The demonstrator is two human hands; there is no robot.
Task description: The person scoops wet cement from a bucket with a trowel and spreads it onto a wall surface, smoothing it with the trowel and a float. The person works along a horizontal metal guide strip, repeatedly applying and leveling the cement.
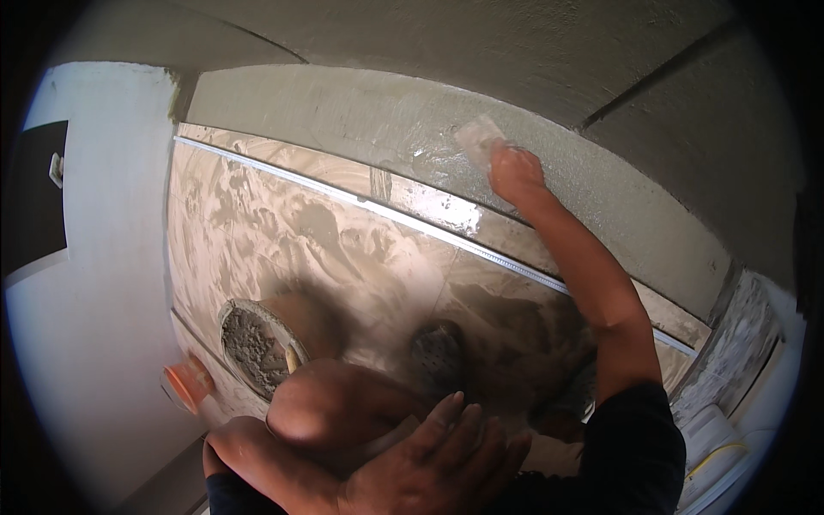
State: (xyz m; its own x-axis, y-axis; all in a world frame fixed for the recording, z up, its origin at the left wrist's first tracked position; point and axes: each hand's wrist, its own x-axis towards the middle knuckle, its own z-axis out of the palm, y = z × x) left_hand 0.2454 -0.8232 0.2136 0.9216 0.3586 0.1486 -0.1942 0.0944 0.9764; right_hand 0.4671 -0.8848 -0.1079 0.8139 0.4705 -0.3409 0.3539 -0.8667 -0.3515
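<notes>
My right hand [517, 174] reaches far forward, closed round a pale flat pad [479, 139] whose exact kind I cannot make out. The pad lies against the wet grey cement strip [343, 107] at the foot of the far cement surface. My left hand [433, 459] rests low in the picture by my bent knees, with its fingers stretched out and nothing in it. Left of my knees stands a bucket [309, 322] of thick grey mortar [253, 343]. A light tool handle [293, 357] sticks up at its rim.
A long metal straightedge [360, 202] lies across the smeared tile floor [369, 266], parallel to the strip. A small orange bucket [190, 383] stands at the left. A dark shoe [438, 350] is before my knees. White wall [112, 172] bounds the left; white containers [717, 446] stand at lower right.
</notes>
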